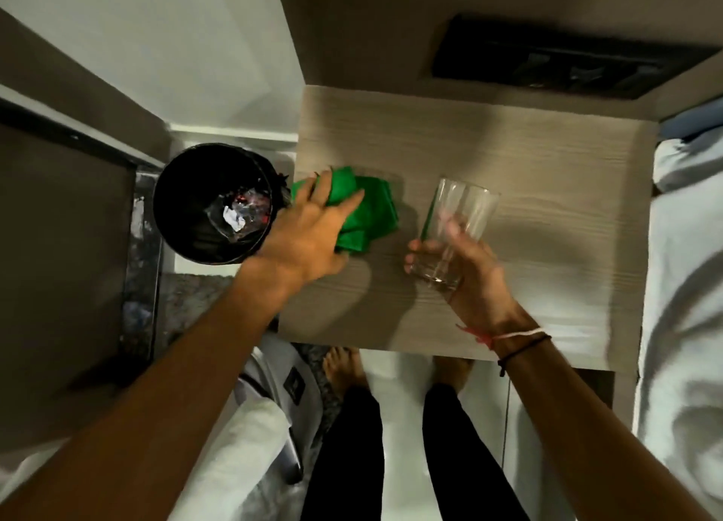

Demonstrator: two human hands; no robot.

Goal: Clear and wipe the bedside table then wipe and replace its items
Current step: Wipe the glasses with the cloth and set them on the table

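A light wood bedside table (pixel 528 176) fills the middle of the head view. A crumpled green cloth (pixel 369 215) lies near its left edge. My left hand (pixel 309 235) rests on the cloth with fingers spread over it, pressing it to the tabletop. My right hand (pixel 465 270) grips the base of a clear empty drinking glass (pixel 455 223) and holds it tilted just above the table, right of the cloth.
A black bin (pixel 213 213) with crumpled rubbish inside stands on the floor against the table's left side. White bedding (pixel 688 285) lies along the right. A dark switch panel (pixel 547 58) is set in the wall behind the table. My bare feet are below the front edge.
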